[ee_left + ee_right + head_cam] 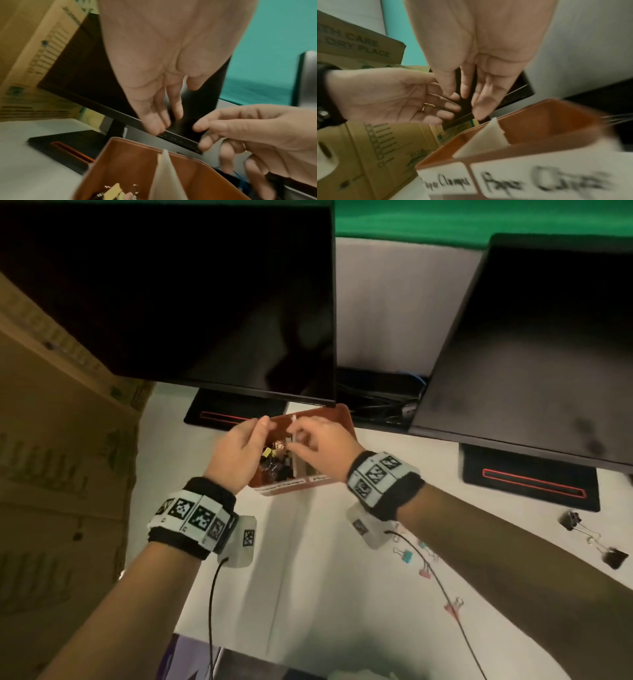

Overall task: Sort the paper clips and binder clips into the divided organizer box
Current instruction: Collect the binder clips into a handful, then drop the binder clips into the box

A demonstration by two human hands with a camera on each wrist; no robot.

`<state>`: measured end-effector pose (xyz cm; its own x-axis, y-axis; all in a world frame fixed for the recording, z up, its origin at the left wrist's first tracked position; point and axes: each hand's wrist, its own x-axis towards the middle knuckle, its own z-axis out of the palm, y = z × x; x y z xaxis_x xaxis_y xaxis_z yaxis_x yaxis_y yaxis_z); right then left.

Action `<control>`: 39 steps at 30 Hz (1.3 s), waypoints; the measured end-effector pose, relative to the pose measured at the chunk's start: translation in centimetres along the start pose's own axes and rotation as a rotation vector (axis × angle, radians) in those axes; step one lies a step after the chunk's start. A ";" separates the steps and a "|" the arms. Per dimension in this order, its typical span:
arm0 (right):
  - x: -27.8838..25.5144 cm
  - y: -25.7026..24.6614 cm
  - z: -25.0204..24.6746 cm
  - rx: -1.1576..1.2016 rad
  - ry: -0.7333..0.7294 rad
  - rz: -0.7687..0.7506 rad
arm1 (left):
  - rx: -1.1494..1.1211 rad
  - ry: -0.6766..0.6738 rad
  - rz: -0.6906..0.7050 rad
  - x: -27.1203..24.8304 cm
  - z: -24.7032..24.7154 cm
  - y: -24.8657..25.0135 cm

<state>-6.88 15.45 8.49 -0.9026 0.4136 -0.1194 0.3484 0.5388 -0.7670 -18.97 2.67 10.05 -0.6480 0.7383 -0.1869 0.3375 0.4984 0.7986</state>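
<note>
Step in hand: both hands are over the organizer box (339, 419), apparently dropping something in or checking the white divider (164, 174); this is a judgement, since no clip shows between the fingers in any view.
Left hand (239, 450): fingers straight and loosely apart above the left compartment, holding nothing that shows; a ring sits on one finger.
Right hand (318, 440): fingers bent toward the thumb just above the divider in the head view, straighter and spread in its own wrist view; I cannot tell whether they pinch anything.
Box: just below both sets of fingers, on the desk (308, 577), under the edge of the left monitor (171, 296).
Left compartment: labelled "Paper Clamps" (447, 181), already holding a heap of binder clips (274, 463).
Right compartment: labelled for paper clips (544, 182); what shows of its inside looks bare.
Still to sort: black binder clips (613, 556) and coloured ones (407, 556) lie on the desk well behind and to the right of the fingers.
Doing it well: release low over the correct side of the divider so nothing bounces across.
Watch: the monitor edge hangs close above the fingers, and the divider looks thin enough to be knocked askew.
</note>
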 end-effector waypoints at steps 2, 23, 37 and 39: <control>-3.2 2.6 -1.9 -0.038 0.022 -0.009 | -0.012 -0.045 0.098 -1.1 1.7 0.8; -24.7 18.3 -2.1 -0.279 -0.575 0.124 | 0.351 -0.352 0.059 -4.3 21.7 -1.2; -21.1 20.5 -3.5 -0.142 -0.320 0.230 | 0.409 -0.701 0.153 -8.6 23.1 -0.1; -20.7 20.6 -3.1 -0.143 -0.326 0.248 | 0.408 -0.659 0.131 -9.0 23.6 -0.5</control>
<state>19.79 20.23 -2.89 -0.8119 0.3019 -0.4997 0.5755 0.5582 -0.5977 2.85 6.50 -2.20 -0.0901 0.8562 -0.5087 0.6897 0.4221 0.5883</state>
